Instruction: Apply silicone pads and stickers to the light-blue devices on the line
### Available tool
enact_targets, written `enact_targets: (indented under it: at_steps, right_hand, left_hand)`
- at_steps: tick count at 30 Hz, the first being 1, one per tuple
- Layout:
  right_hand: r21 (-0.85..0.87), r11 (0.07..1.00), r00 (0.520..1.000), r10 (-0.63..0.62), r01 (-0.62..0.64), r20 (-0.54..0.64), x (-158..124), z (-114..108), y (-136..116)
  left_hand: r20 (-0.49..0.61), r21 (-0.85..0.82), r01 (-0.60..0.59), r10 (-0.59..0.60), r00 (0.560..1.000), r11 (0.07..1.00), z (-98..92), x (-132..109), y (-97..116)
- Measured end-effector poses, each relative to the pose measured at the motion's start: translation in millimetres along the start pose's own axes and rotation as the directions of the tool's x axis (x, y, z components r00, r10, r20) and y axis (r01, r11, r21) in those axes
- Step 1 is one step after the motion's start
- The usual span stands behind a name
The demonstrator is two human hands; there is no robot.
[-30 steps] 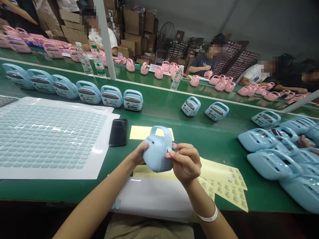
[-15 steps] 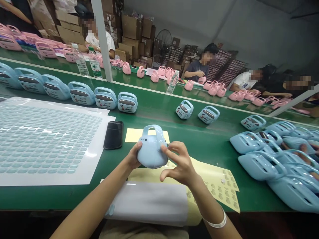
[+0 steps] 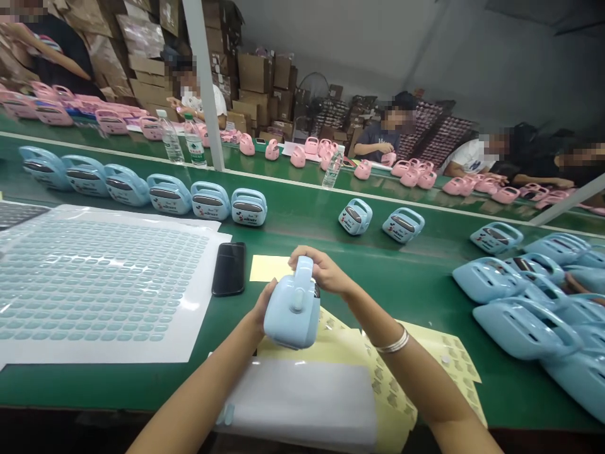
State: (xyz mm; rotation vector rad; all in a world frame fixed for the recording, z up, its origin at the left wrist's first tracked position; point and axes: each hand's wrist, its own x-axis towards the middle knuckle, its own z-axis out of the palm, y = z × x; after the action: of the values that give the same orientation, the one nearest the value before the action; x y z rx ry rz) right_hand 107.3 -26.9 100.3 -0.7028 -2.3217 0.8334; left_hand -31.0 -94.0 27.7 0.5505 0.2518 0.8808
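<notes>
Clamping a glossy light-blue plastic case (image 3: 283, 318) in the grip of the left hand (image 3: 261, 307), above yellow paper sheets (image 3: 340, 343) on the near green counter (image 3: 425, 284). Holding the right hand (image 3: 326, 271) behind its arched handle (image 3: 304, 277), with fingertips partly hidden; cannot tell if apart or together. Cropped at right: more light-blue cases (image 3: 581, 378).

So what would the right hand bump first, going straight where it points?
Going that way, the right hand would probably meet the rightmost blue case in the row beyond the phone; depth is unclear.
</notes>
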Motion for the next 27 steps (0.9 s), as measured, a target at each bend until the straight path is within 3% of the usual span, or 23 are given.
enact_targets:
  at_steps: [2,5,6,9,14,20,22,24,26,27]
  right_hand:
    - [-0.091,0.992,0.996,0.084,-0.083,-0.001,27,-8,6]
    - [-0.236,0.955,0.983,0.160,-0.178,-0.093,70,-33,17]
    - [-0.295,0.931,0.975,0.186,-0.216,-0.125,85,-40,21]
    - [-0.453,0.837,0.950,0.246,-0.308,-0.192,124,-48,33]
    - [-0.588,0.723,0.932,0.306,-0.361,-0.195,163,-21,60]
    - [-0.638,0.692,0.936,0.317,-0.337,-0.151,181,-5,81]
    - [-0.650,0.680,0.937,0.302,-0.339,-0.173,180,-14,80]
    - [-0.659,0.645,0.922,0.279,-0.387,-0.268,169,-35,80]
    - [-0.650,0.565,0.859,0.274,-0.508,-0.433,147,-63,85]
    - [-0.623,0.495,0.790,0.286,-0.606,-0.542,132,-79,89]
  left_hand:
    - [-0.227,-0.013,-0.085,0.080,0.971,0.996,0.8,5,2]
    - [-0.529,0.112,-0.310,0.321,0.786,0.944,-1.4,13,3]
    - [-0.573,0.167,-0.337,0.370,0.732,0.926,-2.8,16,3]
    - [-0.630,0.319,-0.320,0.452,0.632,0.892,-7.5,23,-1]
    - [-0.599,0.483,-0.230,0.510,0.617,0.845,-11.6,31,-4]
    - [-0.567,0.552,-0.167,0.514,0.643,0.817,-10.7,30,-5]
    - [-0.564,0.561,-0.156,0.513,0.647,0.813,-10.6,31,-6]
    - [-0.557,0.571,-0.149,0.514,0.652,0.807,-11.3,31,-7]
    - [-0.545,0.586,-0.145,0.521,0.658,0.797,-12.5,32,-7]
    - [-0.537,0.595,-0.144,0.525,0.660,0.791,-13.1,32,-7]
